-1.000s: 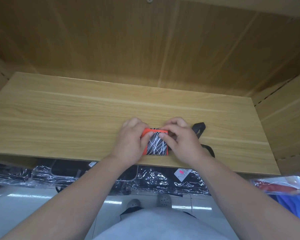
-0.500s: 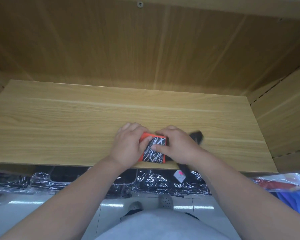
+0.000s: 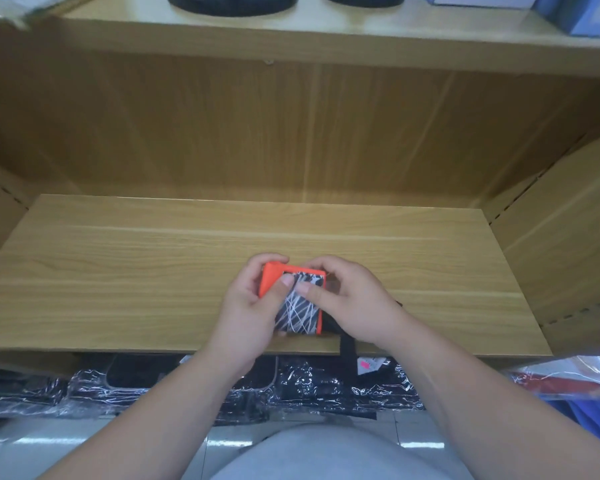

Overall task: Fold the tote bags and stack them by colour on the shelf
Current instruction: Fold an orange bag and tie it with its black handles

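A small folded tote bag [image 3: 300, 311], black with white scribble lines and an orange edge, is held just above the front of the wooden shelf [image 3: 118, 271]. My left hand [image 3: 253, 306] grips its left orange side, thumb on top. My right hand [image 3: 347, 303] pinches its right side, thumb pressed on the patterned face. A black strap [image 3: 347, 351] hangs from the bag over the shelf's front edge, under my right wrist.
Black items wrapped in shiny plastic [image 3: 187, 386] lie on the lower shelf beneath. A red and blue packet [image 3: 568, 379] sits at the lower right. An upper shelf [image 3: 291, 36] holds dark round objects and a blue box. Wooden side panels close in both sides.
The bag has been lifted and tipped up off the shelf between both hands. The strap has come off the shelf and hangs over the front edge. The camera tilted up, showing the upper shelf.
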